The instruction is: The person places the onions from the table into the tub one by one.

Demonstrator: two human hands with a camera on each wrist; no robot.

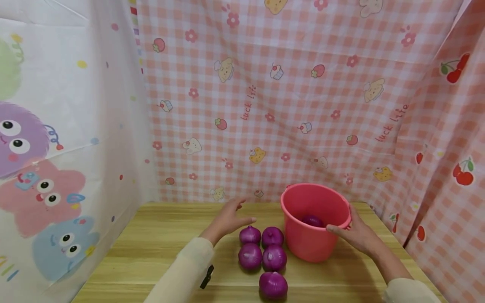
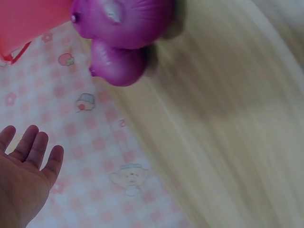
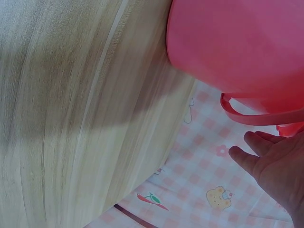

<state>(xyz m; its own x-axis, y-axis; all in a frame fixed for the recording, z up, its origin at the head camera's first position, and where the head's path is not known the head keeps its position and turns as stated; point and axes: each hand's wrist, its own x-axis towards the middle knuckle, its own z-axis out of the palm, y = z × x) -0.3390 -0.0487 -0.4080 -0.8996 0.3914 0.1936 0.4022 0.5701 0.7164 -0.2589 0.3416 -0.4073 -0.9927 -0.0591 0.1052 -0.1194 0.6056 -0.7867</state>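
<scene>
A pink bucket (image 1: pixel 310 244) stands on the table's right half, with one purple onion (image 1: pixel 312 220) showing inside. At its right side my right hand (image 1: pixel 358 233) holds the rim, thumb near the front edge and fingers on the far side. The bucket's handle (image 3: pixel 256 118) hangs close to those fingers in the right wrist view. My left hand (image 1: pixel 229 221) hovers with fingers extended and holds nothing, left of the purple onions. Two onions lie at the back, a left one (image 1: pixel 249 235) and a right one (image 1: pixel 273 237). Before them sit another pair, and a single onion (image 1: pixel 273 285) lies nearest me.
A small black strap-like piece (image 1: pixel 206 277) shows beside the left sleeve. The wooden table (image 1: pixel 147 244) ends at a pink checked curtain (image 1: pixel 235 168) behind. A white cartoon-print curtain (image 1: pixel 110 147) hangs at left, and more checked cloth (image 1: pixel 435 189) at right.
</scene>
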